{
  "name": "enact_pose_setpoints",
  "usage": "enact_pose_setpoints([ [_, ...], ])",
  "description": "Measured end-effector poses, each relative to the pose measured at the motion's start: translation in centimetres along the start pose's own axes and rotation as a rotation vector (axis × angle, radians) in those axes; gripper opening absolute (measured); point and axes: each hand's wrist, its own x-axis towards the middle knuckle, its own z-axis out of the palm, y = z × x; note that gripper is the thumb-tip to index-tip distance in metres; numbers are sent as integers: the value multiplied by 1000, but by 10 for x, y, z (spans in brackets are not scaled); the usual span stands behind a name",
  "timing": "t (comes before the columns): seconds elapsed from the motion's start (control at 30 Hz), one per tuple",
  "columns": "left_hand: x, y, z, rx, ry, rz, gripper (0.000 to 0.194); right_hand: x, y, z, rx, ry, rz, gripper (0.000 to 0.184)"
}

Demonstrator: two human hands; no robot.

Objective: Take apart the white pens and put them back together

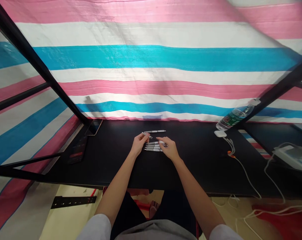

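On a black tabletop lie several white ballpoint pens, side by side in a tight row. My left hand pinches a white pen at the far end of the row, its tip angled up and to the left. My right hand rests at the row's right end, with its fingertips closed on the nearest white pen. One more white pen lies alone, farther back and apart from both hands.
A phone lies at the table's back left, with a dark phone nearer. A water bottle, white charger and cable sit at right. Black frame poles and a striped tarp surround the table.
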Motion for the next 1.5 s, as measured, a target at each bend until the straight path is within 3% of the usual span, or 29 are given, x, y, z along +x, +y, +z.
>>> enact_pose_setpoints([
  [0.17, -5, 1, 1, 75, -142, -62, 33, 0, -8, -1, 85, 36, 99, 25],
  [0.27, -5, 1, 0, 75, -159, -72, 33, 0, -10, 0, 108, 39, 122, 22],
  [0.47, -3, 3, 1, -87, -95, -73, 31, 1, -6, 1, 191, 84, 127, 33],
  [0.63, 0, 7, 0, -249, 7, -107, 31, 2, -1, -2, 184, 222, 186, 22],
  [0.73, 1, 7, -1, -295, 30, -120, 30, 2, 0, -4, 92, 255, 183, 24],
  [0.9, 3, 5, -3, -341, 64, -114, 29, 2, -4, -5, -40, 233, 81, 28],
  [1.23, 4, 4, -4, -295, 100, -83, 29, 1, -3, -3, -93, 167, 39, 31],
  [1.5, -1, 1, 0, -41, -16, -14, 32, -2, 0, 0, -110, 29, 14, 29],
])
